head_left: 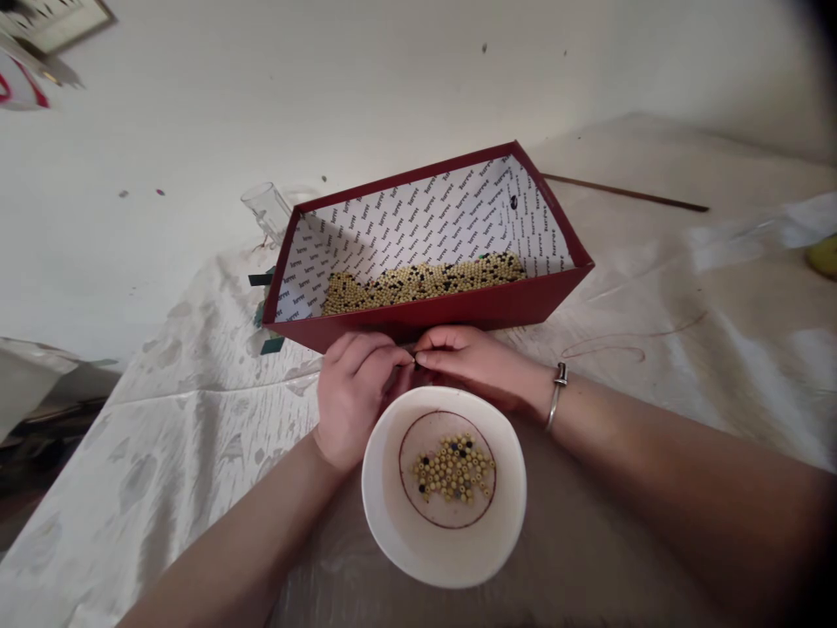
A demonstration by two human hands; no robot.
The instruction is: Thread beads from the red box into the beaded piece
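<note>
My left hand [357,392] and my right hand [474,359] meet fingertip to fingertip just beyond a white bowl [392,515]. Both are pinched closed on something too small to name, perhaps a bead and a thread. The bowl holds several yellow and dark beads [453,468]. Behind my hands stands a tilted red box [458,310] with a printed white lining and a heap of yellow and black beads [425,281] along its near wall. A thin brown thread [605,351] curls over the cloth to the right of my right wrist, which wears a metal bangle [555,394].
A pale patterned cloth [163,453] covers the table. A clear glass [267,209] stands behind the box's left corner. A thin dark stick [624,193] lies at the back right. A yellow-green object [824,255] shows at the right edge. White wall behind.
</note>
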